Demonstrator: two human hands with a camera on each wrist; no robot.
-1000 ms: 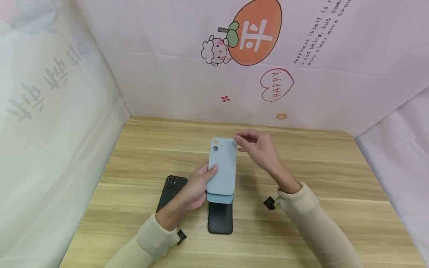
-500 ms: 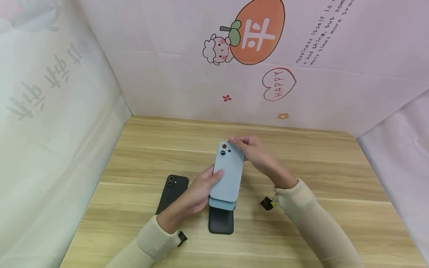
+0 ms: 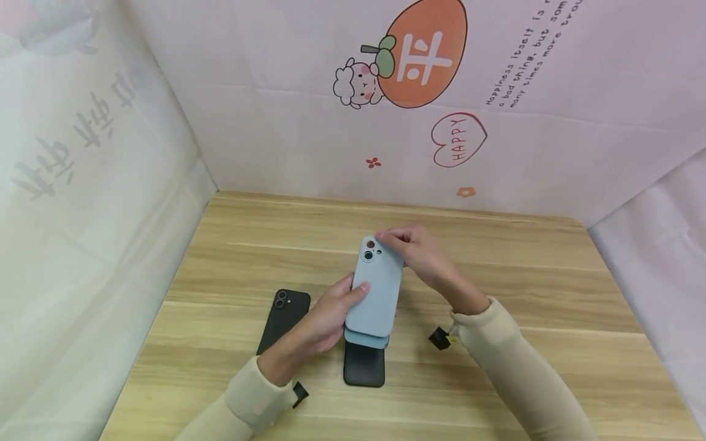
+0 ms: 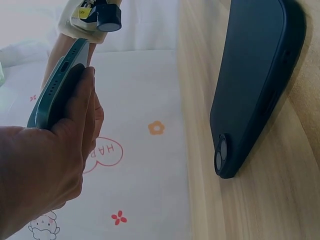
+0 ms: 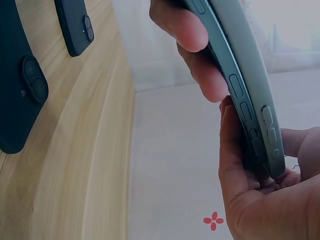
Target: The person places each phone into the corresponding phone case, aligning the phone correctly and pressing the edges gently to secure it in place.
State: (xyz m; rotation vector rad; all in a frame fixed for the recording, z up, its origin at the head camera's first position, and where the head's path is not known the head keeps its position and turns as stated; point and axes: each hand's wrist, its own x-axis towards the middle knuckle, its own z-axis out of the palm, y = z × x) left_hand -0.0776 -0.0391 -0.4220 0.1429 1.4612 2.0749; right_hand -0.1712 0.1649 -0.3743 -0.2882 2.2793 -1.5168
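A pale blue phone case lies over the back of a blue phone, which sticks out past the case's lower end. My left hand grips both from the left, its thumb across the case's back. At the upper right corner, near the camera cutouts, my right hand pinches the case. From the right wrist view, the side of the case runs along the phone's edge, their buttons out of line. Whether the right fingers also hold the phone's top end is partly hidden.
A black phone lies on the wooden table left of my left hand, partly covered by that arm. Another black phone lies beneath the held pair. White printed cloth hangs behind the table and at both sides.
My right hand has moved left onto the case's upper corner and pinches it. Case and phone have shifted slightly right and towards me and tilted. The black phones stay in place.
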